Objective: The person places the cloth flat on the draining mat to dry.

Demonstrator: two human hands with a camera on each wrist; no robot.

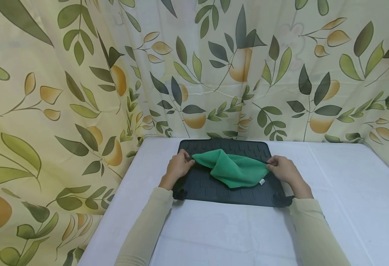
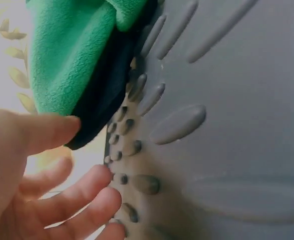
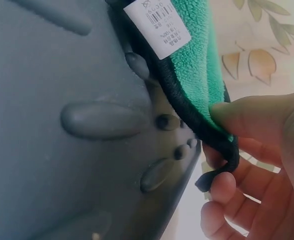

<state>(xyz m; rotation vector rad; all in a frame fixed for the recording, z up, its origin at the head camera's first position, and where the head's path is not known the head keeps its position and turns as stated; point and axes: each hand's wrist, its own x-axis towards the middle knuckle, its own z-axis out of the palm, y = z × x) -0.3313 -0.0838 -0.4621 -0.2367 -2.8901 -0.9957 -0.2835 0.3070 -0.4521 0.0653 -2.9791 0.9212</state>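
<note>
Two hands hold one green cloth between them. The left hand (image 1: 180, 165) pinches one end of the green cloth (image 1: 235, 170), its thumb lying over the corner; the other fingers spread loosely below, at least three of them showing in the left wrist view. The right hand (image 1: 282, 169) pinches the opposite end, thumb on the green side, a short black tip of edging (image 3: 206, 181) poking out between the fingers. So each grip is closed on the cloth, one end apiece.

The cloth is above one dark mat (image 1: 197, 190), gathered into folds, with one slack point drooping toward the person. Whether its middle touches the mat cannot be told. One white label (image 3: 159, 25), printed with a barcode and characters, hangs at the cloth's edge near the right hand.

The mat lies flat on one table (image 1: 340, 214) with a white covering; rows of raised ridges, too many to count, run across it. Two dark pieces (image 1: 180, 194) sit at its near corners, one at each. Two pale sleeves (image 1: 147, 229) reach in over the table. Behind and to the left hangs a curtain (image 1: 162, 70) printed with leaves and orange fruit.
</note>
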